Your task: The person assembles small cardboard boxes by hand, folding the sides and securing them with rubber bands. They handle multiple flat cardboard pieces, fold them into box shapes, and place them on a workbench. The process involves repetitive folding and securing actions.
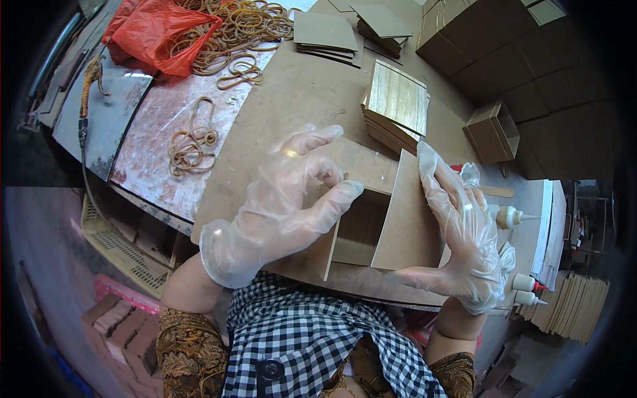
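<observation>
In front of me stands an open box of thin brown boards (355,229), with its inside showing. My left hand (282,199), in a clear plastic glove, curls its thumb and fingers over the box's left board (330,249) near the far corner. My right hand (461,232), gloved too, spans the right board (411,222), which leans outward. Its fingers reach the far corner and its thumb lies by the near corner. The right palm hides part of that board.
Beyond the box sits a stack of wood-grain panels (398,99). Brown boards (325,32) and finished boxes (517,73) fill the back. Glue bottles (509,217) stand at the right. Rubber bands (192,146) and a red plastic bag (156,36) lie at the left.
</observation>
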### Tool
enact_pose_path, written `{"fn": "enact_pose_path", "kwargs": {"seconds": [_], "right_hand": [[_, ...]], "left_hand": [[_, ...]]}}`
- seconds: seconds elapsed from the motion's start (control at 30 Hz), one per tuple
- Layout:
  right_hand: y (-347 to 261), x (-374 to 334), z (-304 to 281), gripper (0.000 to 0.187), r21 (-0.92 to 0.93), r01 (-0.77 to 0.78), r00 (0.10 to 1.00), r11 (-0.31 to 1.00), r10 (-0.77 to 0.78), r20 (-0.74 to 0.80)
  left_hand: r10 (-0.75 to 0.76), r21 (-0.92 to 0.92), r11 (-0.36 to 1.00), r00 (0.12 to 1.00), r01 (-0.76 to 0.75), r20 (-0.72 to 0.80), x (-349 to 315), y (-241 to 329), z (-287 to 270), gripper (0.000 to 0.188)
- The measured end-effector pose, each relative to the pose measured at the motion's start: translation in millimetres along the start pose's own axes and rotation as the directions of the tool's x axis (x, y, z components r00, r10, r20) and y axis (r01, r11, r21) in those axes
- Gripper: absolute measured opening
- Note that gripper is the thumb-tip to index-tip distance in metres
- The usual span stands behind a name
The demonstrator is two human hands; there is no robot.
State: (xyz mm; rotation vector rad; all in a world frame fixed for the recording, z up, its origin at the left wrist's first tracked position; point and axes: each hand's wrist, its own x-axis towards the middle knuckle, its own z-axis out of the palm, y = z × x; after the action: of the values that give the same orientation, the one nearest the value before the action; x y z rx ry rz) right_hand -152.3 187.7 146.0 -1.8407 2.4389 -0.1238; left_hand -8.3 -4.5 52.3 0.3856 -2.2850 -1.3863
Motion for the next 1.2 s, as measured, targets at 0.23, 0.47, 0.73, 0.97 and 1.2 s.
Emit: {"fn": "enact_pose_path", "kwargs": {"seconds": [0.23, 0.47, 0.73, 0.97, 1.2], "right_hand": [[2.4, -0.5, 5.0, 0.122, 0.076, 0.002, 0.999, 0.997, 0.001, -0.049], [2.2, 0.6, -0.3, 0.119, 0.059, 0.010, 1.000, 0.998, -0.009, -0.022], [-17.0, 15.9, -4.9, 0.116, -0.040, 0.078, 0.987, 0.996, -0.071, 0.144], [-26.7, 19.6, -10.5, 0.117, -0.086, 0.108, 0.968, 0.990, -0.085, 0.237], [-31.1, 21.0, -7.0, 0.117, -0.109, 0.102, 0.965, 0.989, -0.072, 0.252]], "left_hand": [[0.136, -0.129, 0.983, 0.990, -0.131, 0.034, 10.9, 1.1, -8.9, 0.007], [-0.169, -0.616, 0.786, 0.945, -0.043, -0.282, 10.7, -9.5, -22.2, 0.010], [0.015, -0.127, 0.992, 0.991, 0.002, 0.133, -32.5, -52.5, -28.1, 0.070], [0.111, -0.233, 0.972, 0.947, -0.040, 0.300, -40.0, -42.4, -15.6, 0.142], [0.123, -0.129, 0.988, 0.931, -0.083, 0.343, -47.2, -53.5, -5.0, 0.144]]}}
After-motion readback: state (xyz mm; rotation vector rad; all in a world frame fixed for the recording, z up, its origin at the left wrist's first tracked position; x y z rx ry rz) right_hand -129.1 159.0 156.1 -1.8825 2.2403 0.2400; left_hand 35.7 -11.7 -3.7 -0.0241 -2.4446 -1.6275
